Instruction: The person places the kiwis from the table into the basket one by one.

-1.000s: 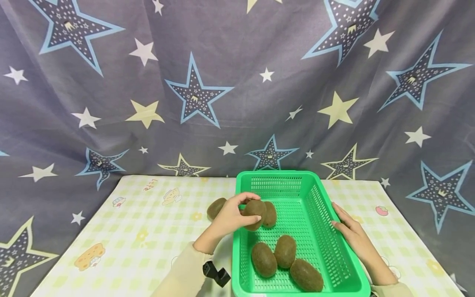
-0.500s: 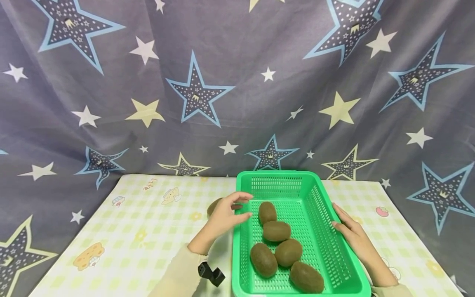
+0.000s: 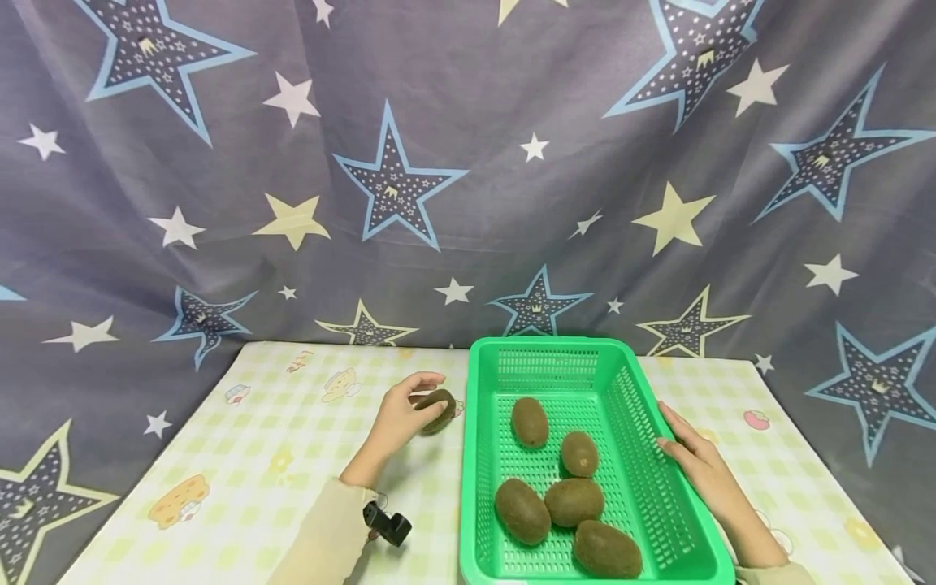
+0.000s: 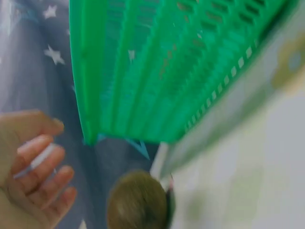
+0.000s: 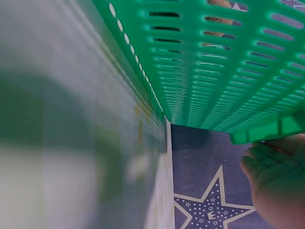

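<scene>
In the head view my left hand (image 3: 398, 413) is at a brown kiwi (image 3: 436, 411) lying on the tablecloth, left of a green plastic basket (image 3: 478, 487). Its thumb overlaps the fruit there. The left wrist view shows loosely spread fingers (image 4: 45, 186) with a gap between them and the kiwi (image 4: 137, 202). My right hand (image 3: 698, 467) holds the basket's right rim, thumb over the edge and fingers outside. Seen from below in the right wrist view, its fingers (image 5: 262, 160) sit under the rim. Several kiwis, one of them a kiwi (image 3: 580, 454) near the middle, lie inside the basket.
A checked tablecloth (image 3: 241, 455) with cartoon prints covers the table. Behind it hangs a grey curtain (image 3: 439, 65) with stars. A small black device (image 3: 387, 524) is strapped at my left wrist.
My left hand let go of a kiwi inside the basket, then moved left over the rim to the kiwi on the table. Kiwis in the basket rolled and shifted. The right hand stayed put.
</scene>
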A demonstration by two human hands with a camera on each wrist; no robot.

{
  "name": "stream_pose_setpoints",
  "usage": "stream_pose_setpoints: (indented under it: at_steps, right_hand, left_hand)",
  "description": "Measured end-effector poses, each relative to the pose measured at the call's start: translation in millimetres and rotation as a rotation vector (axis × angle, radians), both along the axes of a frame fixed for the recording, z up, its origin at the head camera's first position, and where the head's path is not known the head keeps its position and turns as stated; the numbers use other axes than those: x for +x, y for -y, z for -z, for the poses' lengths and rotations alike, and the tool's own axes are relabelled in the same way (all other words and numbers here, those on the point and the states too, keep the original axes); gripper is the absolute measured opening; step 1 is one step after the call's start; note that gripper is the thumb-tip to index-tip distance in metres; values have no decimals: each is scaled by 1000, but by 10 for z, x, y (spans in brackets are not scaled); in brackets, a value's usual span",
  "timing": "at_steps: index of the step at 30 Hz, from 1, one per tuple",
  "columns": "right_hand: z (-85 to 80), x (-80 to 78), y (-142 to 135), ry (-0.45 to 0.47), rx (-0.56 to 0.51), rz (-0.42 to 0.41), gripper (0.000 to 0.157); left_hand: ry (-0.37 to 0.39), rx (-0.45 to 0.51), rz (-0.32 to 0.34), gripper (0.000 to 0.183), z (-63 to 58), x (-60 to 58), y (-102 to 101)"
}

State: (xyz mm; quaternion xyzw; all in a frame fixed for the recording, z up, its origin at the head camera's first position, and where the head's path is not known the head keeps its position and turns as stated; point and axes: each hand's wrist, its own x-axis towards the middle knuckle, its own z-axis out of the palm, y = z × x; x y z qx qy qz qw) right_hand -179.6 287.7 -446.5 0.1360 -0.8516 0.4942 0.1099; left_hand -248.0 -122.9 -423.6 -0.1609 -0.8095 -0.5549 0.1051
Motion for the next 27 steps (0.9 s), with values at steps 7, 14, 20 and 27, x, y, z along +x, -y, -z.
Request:
stream_pose_setpoints:
  at_steps: [7, 14, 20, 27]
  right_hand:
    - [7, 8, -18, 5, 3, 1, 52]
    - [9, 15, -17, 8, 8, 9, 52]
    - [2, 16, -25, 9, 22, 9, 52]
    - [8, 9, -14, -1, 20, -6, 51]
  left_hand:
    - [55, -42, -42, 42, 378, -274, 121]
    - [200, -65, -66, 61, 528, -340, 84]
    - [269, -66, -95, 63, 558, -345, 57]
    - [298, -54, -153, 63, 598, -338, 77]
